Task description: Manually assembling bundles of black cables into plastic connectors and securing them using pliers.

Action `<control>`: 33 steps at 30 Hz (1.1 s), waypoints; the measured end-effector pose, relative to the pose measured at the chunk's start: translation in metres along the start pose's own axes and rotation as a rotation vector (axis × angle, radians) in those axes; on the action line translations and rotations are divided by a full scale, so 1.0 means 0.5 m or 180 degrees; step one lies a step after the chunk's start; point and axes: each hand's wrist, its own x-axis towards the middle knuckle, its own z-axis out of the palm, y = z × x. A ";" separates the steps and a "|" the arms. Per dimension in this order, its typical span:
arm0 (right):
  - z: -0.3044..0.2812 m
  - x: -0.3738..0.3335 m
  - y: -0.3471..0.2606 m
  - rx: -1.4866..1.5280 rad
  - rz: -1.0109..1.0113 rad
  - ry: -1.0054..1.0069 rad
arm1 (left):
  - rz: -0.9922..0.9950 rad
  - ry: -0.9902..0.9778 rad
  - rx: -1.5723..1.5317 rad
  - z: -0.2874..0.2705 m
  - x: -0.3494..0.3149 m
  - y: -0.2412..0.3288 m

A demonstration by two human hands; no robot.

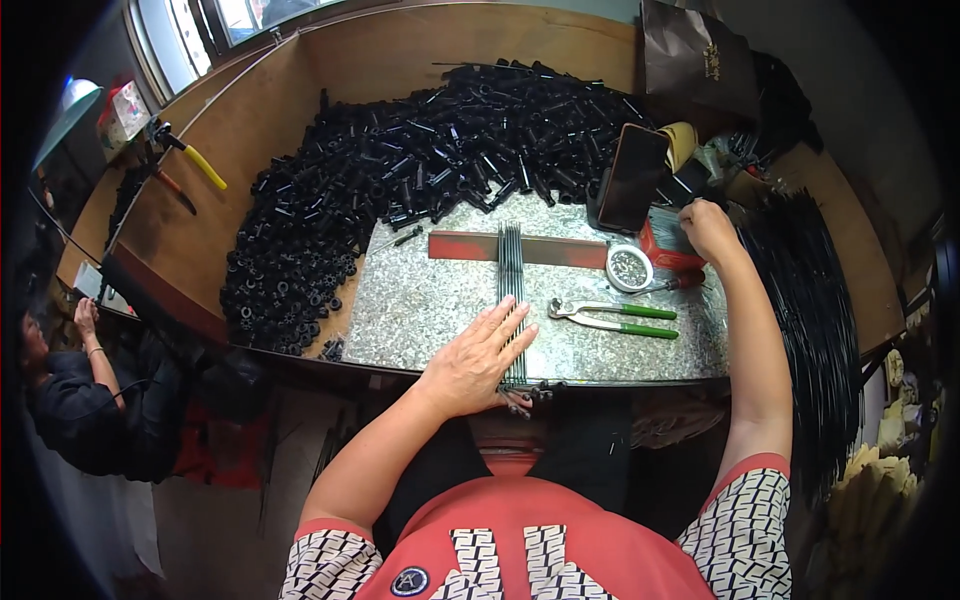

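Note:
My left hand [478, 352] lies with its fingers stretched out over a row of thin dark metal rods [511, 265]. The rods rest across a flat red-and-dark bar [462, 245], and their near ends stick out past the board's front edge. At the right, my right hand [710, 230] is at the top of a small red box [668, 248] of thin greyish pieces. Its fingers are bent together, and whatever they pinch is hidden. Green-handled pincers [620, 317] lie to the right of the rods, below a round white dish [629, 268] of small bits.
A big heap of black tubular parts [450, 140] fills the back and left of the wooden-walled bench. A phone [632, 175] stands upright behind the box. Long black rods [810, 310] hang at the right edge. Another person [95, 400] sits at far left.

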 end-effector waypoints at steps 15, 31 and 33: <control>0.015 -0.040 0.027 -0.0628 -0.0216 -0.0141 | -0.0065 -0.0087 -0.0032 0.002 0.005 0.007; 0.082 -0.022 -0.259 0.0414 -0.1949 0.0298 | -0.0115 -0.0050 0.0503 -0.004 0.010 0.017; 0.096 -0.019 -0.275 0.0321 -0.2019 0.0294 | -0.0187 -0.0177 0.0418 -0.008 0.012 0.021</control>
